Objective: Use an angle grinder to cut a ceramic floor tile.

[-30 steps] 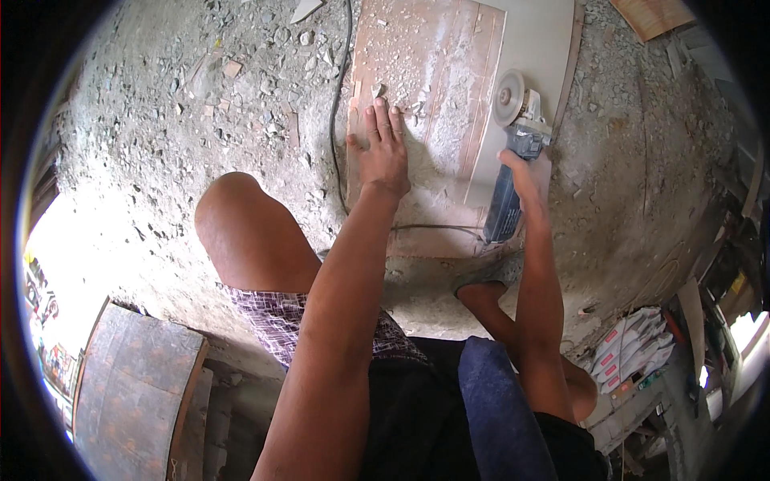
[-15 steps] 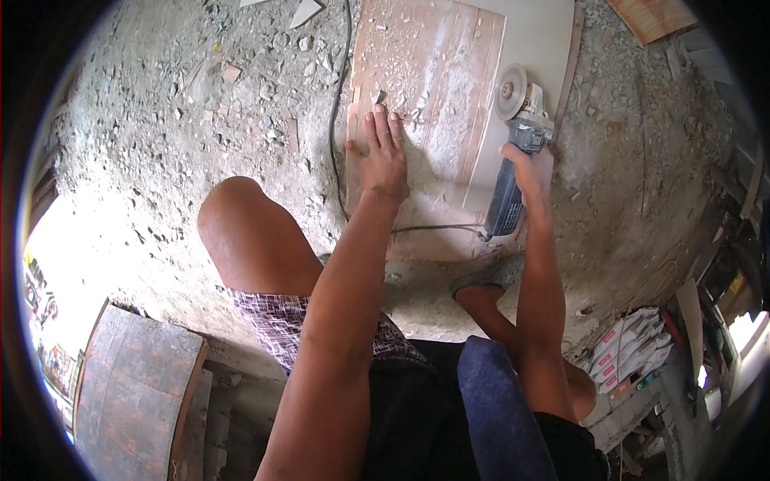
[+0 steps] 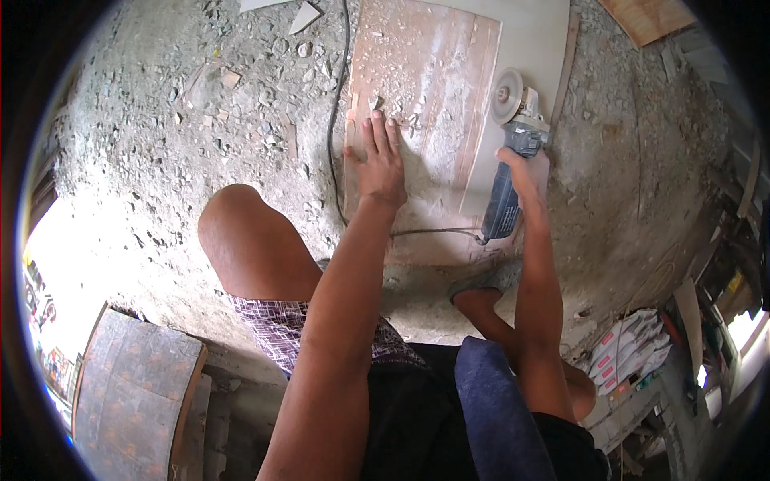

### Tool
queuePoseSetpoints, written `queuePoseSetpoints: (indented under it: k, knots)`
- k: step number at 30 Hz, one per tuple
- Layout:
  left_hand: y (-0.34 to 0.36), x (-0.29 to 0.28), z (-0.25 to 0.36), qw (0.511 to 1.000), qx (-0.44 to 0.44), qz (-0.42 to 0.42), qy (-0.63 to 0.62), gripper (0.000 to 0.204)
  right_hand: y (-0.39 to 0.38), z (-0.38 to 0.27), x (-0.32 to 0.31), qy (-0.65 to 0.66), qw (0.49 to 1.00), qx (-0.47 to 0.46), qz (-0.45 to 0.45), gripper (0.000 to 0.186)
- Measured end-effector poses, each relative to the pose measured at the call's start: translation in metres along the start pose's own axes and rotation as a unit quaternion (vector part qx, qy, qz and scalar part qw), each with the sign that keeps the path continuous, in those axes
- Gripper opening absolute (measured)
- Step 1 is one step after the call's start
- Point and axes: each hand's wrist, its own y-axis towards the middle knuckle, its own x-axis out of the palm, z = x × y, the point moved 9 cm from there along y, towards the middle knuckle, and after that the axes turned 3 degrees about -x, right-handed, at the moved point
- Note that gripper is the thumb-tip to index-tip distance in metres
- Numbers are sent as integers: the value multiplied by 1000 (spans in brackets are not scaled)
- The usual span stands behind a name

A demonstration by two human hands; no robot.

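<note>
My right hand (image 3: 528, 176) is wrapped round the dark body of an angle grinder (image 3: 505, 192), whose pale round disc (image 3: 507, 94) points away from me. The grinder lies over a smooth pale slab (image 3: 533, 40), which looks like a tile. This slab rests along the right side of a reddish-brown board (image 3: 449, 72) strewn with chips and white dust. Fingers spread, my left hand (image 3: 381, 164) lies flat on the board's left part and holds nothing. Just beyond its fingertips sits a small broken chip (image 3: 375, 103). Whether the disc touches the slab or is spinning, I cannot tell.
A black cord (image 3: 333, 136) runs along the board's left edge, and another stretch (image 3: 433, 232) reaches the grinder's rear. Rubble (image 3: 273, 104) covers the ground at left. A plywood piece (image 3: 648, 20) lies far right; white sacks (image 3: 630, 349) and a dark panel (image 3: 136, 393) are near me.
The whole view has shifted slightly. Both hands and the grinder keep practically the same places on the board and slab.
</note>
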Motion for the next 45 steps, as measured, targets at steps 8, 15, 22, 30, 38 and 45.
queuePoseSetpoints:
  k: [8, 15, 22, 30, 38, 45]
  knots:
    - [1, 3, 2, 1000, -4, 3, 13, 102, 12, -10, -2, -7, 1000, 9, 14, 35]
    - [3, 4, 1, 999, -8, 29, 11, 101, 14, -8, -3, -22, 999, 28, 8, 39]
    - [3, 3, 2, 999, -6, 32, 32, 103, 10, -6, -1, -10, 1000, 22, -2, 39]
    - [3, 3, 5, 1000, 2, 15, 23, 102, 27, -6, -4, -25, 999, 31, 15, 34]
    - [6, 11, 3, 999, -1, 50, 7, 116, 26, -10, -2, -23, 999, 34, -1, 37]
    - [6, 11, 4, 999, -1, 47, 10, 106, 29, 1, -5, -21, 1000, 12, 9, 39]
